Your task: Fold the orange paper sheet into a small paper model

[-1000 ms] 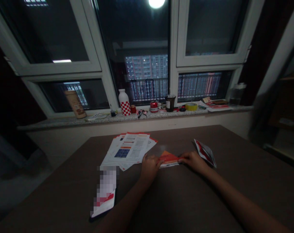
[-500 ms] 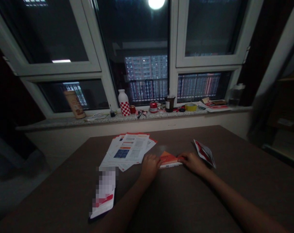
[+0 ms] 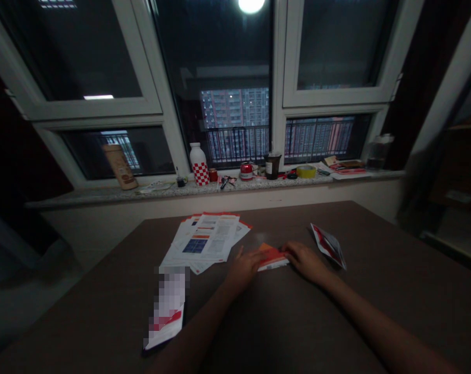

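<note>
A small folded sheet of paper (image 3: 273,254), orange on top with a white lower edge, lies on the brown table between my hands. My left hand (image 3: 243,267) rests on its left side with fingers stretched flat over the orange face and the thumb apart. Curled at the right edge of the paper is my right hand (image 3: 299,256), its fingertips closed on the corner and partly hiding it. Just past my right hand stands a folded red and white paper (image 3: 328,246), tilted on the table.
Left of my hands, several printed sheets (image 3: 210,239) lie fanned out. A phone (image 3: 167,311) with a blurred screen is nearer me. On the windowsill (image 3: 161,193) behind the table (image 3: 297,322) stand a checkered bottle (image 3: 200,166), a dark cup (image 3: 272,166) and yellow tape (image 3: 306,172).
My left hand has slid rightward over the folded paper, its fingers flattening and thumb lifting away. My right fingers have shifted slightly left and away from me along the edge.
</note>
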Demonstrator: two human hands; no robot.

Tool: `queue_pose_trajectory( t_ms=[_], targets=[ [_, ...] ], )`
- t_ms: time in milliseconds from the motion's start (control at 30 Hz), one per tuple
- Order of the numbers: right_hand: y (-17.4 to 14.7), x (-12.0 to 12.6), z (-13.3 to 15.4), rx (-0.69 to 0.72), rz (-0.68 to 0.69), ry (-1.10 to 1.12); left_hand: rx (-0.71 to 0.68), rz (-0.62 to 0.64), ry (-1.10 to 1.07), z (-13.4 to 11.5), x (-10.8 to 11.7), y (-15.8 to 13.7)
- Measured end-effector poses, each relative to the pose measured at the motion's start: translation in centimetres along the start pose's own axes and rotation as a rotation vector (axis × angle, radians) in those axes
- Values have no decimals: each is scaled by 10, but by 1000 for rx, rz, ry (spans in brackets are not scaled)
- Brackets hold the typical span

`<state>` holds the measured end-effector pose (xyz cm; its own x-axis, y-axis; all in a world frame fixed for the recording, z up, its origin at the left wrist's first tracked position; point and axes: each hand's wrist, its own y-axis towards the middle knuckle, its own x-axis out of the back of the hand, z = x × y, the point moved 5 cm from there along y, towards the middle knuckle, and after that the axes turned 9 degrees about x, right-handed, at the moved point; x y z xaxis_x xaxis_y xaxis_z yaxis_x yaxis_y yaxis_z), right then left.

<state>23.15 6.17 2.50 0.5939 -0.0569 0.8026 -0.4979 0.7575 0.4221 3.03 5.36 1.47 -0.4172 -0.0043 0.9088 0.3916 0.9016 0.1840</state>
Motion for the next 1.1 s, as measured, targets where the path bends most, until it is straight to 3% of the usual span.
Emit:
queue_pose_trajectory(
  t_ms=[267,600,867,1100],
  targets=[
    [0,-4,-1,49,38,-10,7,-15,9,-7,9,-4],
    [-1,-12,-4,75,38,-14,-98,0,138,-12,8,-3],
    [-2,-3,7,144,-18,-118,-47,-66,193,-13,11,-6],
    [-1,-8,24,230,94,-143,-19,-93,165,-17,19,-10]
  ],
)
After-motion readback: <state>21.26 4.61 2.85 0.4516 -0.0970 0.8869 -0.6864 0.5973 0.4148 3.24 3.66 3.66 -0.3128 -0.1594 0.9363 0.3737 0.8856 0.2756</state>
